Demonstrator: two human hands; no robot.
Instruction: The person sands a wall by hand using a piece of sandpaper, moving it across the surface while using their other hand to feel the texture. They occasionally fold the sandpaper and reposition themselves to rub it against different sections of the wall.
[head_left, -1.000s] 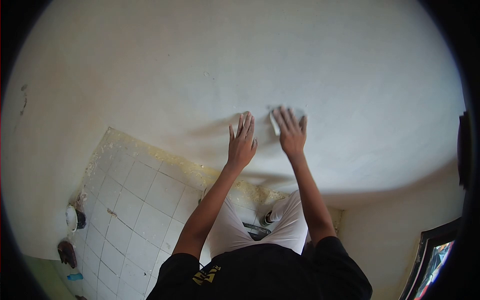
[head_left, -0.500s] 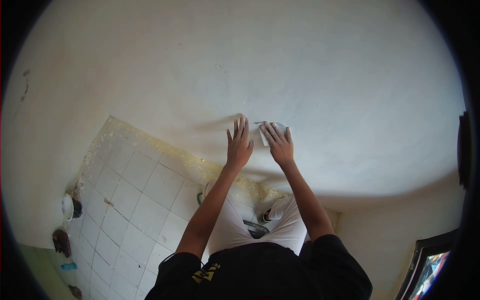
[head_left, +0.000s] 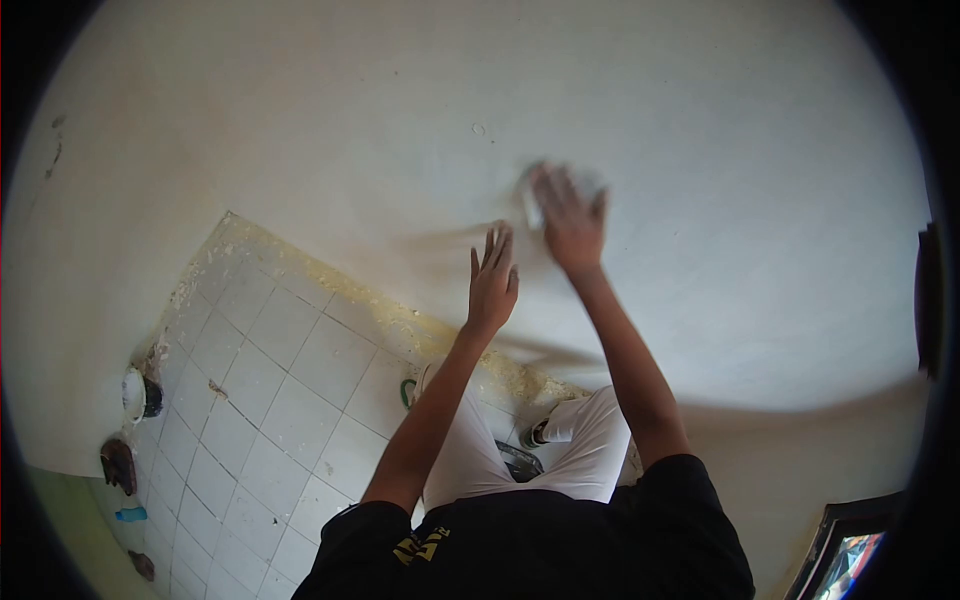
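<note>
Left hand lies open, right hand holds a pale sheet, both at the wall above its yellowed edge.

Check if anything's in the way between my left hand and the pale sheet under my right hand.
Nothing visible stands between your left hand and the exposed edge of the pale sheet; only wall shows there. Your right hand, blurred, covers much of the rest.
</note>
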